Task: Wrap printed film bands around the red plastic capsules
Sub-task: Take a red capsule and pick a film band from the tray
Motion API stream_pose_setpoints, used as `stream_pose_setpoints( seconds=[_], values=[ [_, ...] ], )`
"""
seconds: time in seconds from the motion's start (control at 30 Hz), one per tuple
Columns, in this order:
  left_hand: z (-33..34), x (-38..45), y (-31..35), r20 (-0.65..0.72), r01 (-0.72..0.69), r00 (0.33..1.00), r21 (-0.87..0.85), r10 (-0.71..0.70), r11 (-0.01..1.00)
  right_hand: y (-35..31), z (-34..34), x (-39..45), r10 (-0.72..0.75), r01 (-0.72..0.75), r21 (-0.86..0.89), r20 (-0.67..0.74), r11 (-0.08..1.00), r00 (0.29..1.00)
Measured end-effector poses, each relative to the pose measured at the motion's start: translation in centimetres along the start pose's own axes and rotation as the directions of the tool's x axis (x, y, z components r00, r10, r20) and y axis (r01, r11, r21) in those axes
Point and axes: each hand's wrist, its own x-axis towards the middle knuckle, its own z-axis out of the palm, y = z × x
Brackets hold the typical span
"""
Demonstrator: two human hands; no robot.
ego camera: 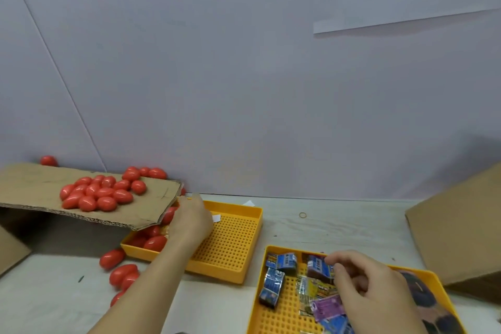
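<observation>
The left hand (189, 221), at centre left, reaches among the capsules (154, 238) in a tray (230, 247); its grip is hidden. The right hand (360, 279), lower right, pinches a band (320, 270). Loose capsules on the tilted cardboard (32, 190) could roll off the pale desk (339, 225). A grey wall (217, 76) stands behind.

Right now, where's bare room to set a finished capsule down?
Free: right half of the far yellow tray, and bare table between that tray and the cardboard box. Crowded: near tray holds film bands; capsules litter the left table.
</observation>
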Motion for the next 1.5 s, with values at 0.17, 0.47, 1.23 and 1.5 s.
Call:
stream_pose_setpoints(
  seconds=[0.17,0.47,1.23,1.5],
  values=[
    [0.1,0.6,-0.5,-0.14,0.072,0.988,0.007,-0.07,0.997,0.7,-0.3,0.1,-0.015,0.016,0.041,-0.023,0.999,1.0],
    [-2.7,0.6,0.5,-0.133,0.056,0.991,0.385,-0.005,0.921,1.3,-0.6,0.0,-0.055,0.058,0.104,-0.025,0.993,0.998],
    [-0.6,-15.8,10.1,0.323,0.312,0.926,-0.946,0.197,0.084,0.8,-0.9,-0.5,-0.046,0.114,-0.292,0.231,0.95,0.972],
    [-0.2,-14.3,8.4,0.162,0.033,0.927,-0.934,0.338,0.357,0.5,-2.2,0.2,-0.029,0.032,-0.013,0.204,0.999,0.979]
  ],
)
